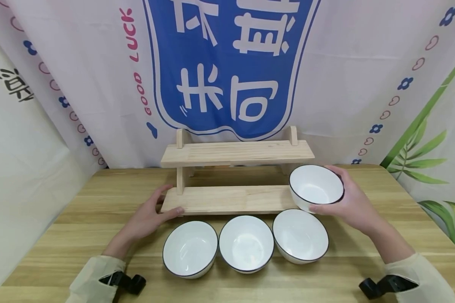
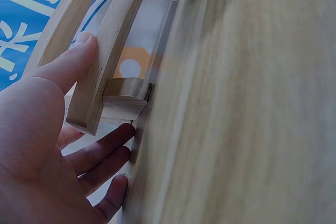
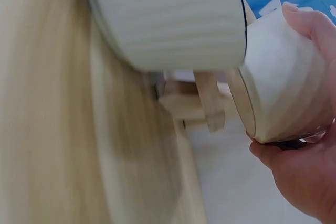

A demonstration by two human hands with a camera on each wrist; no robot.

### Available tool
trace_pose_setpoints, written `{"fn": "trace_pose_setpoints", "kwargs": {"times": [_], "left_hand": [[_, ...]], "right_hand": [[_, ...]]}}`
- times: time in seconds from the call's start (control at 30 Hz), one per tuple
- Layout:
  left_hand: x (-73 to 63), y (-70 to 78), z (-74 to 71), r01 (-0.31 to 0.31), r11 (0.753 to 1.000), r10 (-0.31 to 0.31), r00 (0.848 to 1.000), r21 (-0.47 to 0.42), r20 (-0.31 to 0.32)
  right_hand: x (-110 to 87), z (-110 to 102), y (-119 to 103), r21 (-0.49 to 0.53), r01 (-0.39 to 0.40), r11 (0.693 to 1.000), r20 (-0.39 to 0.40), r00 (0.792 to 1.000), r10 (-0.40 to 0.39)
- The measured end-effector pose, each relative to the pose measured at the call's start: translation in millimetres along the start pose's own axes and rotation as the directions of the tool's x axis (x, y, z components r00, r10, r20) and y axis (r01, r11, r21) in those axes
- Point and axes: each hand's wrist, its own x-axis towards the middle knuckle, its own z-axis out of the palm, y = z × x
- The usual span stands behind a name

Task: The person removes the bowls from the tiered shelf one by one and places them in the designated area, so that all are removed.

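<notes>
A two-tier wooden rack (image 1: pixel 227 198) stands at the back of the table. My left hand (image 1: pixel 148 216) grips the left end of its lower board, thumb along the front edge; in the left wrist view the other fingers (image 2: pixel 107 156) spread beyond the board end. My right hand (image 1: pixel 352 202) holds a white, dark-rimmed bowl (image 1: pixel 316 185) at the lower board's right end, thumb low at the front and fingers round the far side. The right wrist view shows the held bowl (image 3: pixel 289 77) with a faceted outside. The bowl hides that end of the board.
Three matching bowls stand in a row before the rack: a left bowl (image 1: pixel 191 249), a middle bowl (image 1: pixel 246 244) and a right bowl (image 1: pixel 301 235). A printed white curtain (image 1: pixel 345 84) hangs behind the wooden table (image 1: pixel 76 223).
</notes>
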Motion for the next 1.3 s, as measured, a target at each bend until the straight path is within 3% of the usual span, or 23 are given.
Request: {"fn": "trace_pose_setpoints", "kwargs": {"times": [0.2, 0.6, 0.83, 1.0, 1.2, 1.3], "left_hand": [[-0.3, 0.8, 0.1, 0.002, 1.0, -0.002, 1.0, 0.004, -0.001], [2.4, 3.9, 4.7, 0.006, 1.0, -0.006, 1.0, 0.011, 0.0], [5.6, 5.5, 6.1, -0.001, 1.0, 0.001, 1.0, 0.005, 0.002], [6.3, 7.0, 7.3, -0.009, 1.0, 0.009, 1.0, 0.012, 0.002], [5.1, 8.3, 7.1, -0.003, 1.0, 0.003, 1.0, 0.022, 0.005], [4.2, 10.2, 6.0, -0.032, 0.999, 0.032, 0.999, 0.011, -0.037]], "right_hand": [[-15.3, -16, 16, -0.055, -0.018, 0.998, -0.01, 1.0, 0.017], [-55.7, -47, 63, -0.122, 0.041, 0.992, -0.035, 0.998, -0.046], [-80.0, -53, 86, -0.18, 0.07, 0.981, 0.047, 0.997, -0.062], [-87.9, -59, 96, -0.202, 0.153, 0.967, 0.092, 0.986, -0.136], [-92.4, -62, 101, -0.143, 0.225, 0.964, 0.202, 0.96, -0.194], [-88.3, -65, 98, -0.097, 0.237, 0.967, 0.234, 0.95, -0.209]]}}
